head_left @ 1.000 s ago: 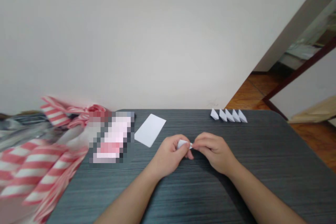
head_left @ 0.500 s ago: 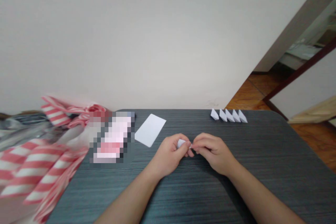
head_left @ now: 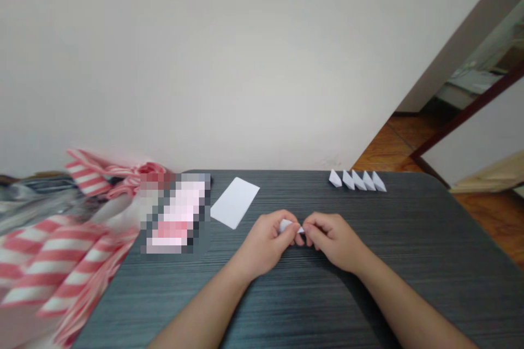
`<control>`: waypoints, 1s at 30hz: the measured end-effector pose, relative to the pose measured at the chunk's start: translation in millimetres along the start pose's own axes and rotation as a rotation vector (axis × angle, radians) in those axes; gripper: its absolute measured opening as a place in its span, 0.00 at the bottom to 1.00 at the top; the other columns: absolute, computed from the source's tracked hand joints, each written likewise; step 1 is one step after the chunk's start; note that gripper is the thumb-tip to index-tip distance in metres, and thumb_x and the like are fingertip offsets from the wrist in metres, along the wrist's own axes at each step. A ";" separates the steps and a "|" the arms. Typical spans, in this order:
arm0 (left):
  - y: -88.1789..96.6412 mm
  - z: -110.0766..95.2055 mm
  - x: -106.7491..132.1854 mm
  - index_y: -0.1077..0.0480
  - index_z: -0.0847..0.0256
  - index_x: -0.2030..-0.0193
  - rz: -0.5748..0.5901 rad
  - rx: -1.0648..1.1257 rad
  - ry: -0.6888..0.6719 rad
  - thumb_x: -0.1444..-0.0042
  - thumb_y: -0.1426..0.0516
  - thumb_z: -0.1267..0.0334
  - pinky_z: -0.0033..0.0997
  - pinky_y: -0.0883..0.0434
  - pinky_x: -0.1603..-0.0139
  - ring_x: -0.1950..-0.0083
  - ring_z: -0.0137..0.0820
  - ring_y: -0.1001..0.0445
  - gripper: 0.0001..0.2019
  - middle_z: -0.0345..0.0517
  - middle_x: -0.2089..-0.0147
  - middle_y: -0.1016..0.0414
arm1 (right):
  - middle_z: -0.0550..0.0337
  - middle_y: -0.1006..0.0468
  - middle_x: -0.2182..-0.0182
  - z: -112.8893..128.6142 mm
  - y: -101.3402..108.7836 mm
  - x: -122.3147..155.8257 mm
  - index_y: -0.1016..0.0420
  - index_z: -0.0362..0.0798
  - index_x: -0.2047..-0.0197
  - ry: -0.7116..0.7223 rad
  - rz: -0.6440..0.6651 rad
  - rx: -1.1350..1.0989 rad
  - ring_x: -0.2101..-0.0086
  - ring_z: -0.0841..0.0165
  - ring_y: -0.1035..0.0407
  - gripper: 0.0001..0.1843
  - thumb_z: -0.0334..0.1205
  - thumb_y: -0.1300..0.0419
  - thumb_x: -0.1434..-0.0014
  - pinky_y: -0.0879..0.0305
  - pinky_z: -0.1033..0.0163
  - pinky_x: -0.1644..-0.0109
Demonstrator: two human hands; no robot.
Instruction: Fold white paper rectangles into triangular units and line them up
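Observation:
My left hand (head_left: 270, 240) is closed around a small piece of folded white paper (head_left: 284, 224), with the thumb lying across it. A pointed end of the paper sticks out to the right of that thumb. There my right hand (head_left: 333, 240) meets it, thumb and forefinger pinched together at the tip; the fingers partly hide the contact. Beyond the left hand, flat on the dark table, lies a stack or sheet of blank white paper (head_left: 235, 203). Several small folded white paper pieces (head_left: 357, 180) with pointed ends stand in a row near the far edge.
The dark wood-grain table (head_left: 409, 240) meets a pale wall (head_left: 262, 65) at the back. A pixelated, phone-like object (head_left: 180, 212) lies at the table's left. Red-and-white striped cloth (head_left: 69, 262) is heaped beyond the left edge. Wooden floor (head_left: 385, 147) shows at the right.
My right fingers have curled in and shifted slightly at the paper's pointed end, more of which now shows. The left hand keeps its hold, almost in place.

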State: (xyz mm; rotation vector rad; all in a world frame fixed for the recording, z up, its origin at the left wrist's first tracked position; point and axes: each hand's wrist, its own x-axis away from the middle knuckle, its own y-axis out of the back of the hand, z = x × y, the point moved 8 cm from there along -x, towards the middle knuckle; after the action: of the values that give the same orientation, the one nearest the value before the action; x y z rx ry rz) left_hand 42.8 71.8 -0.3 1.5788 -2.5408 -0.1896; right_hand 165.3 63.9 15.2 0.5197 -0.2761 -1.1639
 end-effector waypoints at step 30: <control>0.6 0.1 -0.9 0.27 0.62 0.67 -0.009 -0.006 0.013 0.40 0.45 0.61 0.26 0.32 0.67 0.70 0.29 0.26 0.09 0.44 0.71 0.22 | 0.62 0.24 0.76 11.4 3.5 -0.9 0.26 0.47 0.72 0.102 -0.013 0.070 0.74 0.71 0.33 0.11 0.33 0.44 0.38 0.40 0.68 0.69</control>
State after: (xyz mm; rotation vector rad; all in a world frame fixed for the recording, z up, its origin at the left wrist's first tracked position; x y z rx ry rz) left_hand 42.6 73.0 -0.3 1.5846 -2.5211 -0.1870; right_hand 162.4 62.9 26.8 0.6416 -0.2265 -1.1398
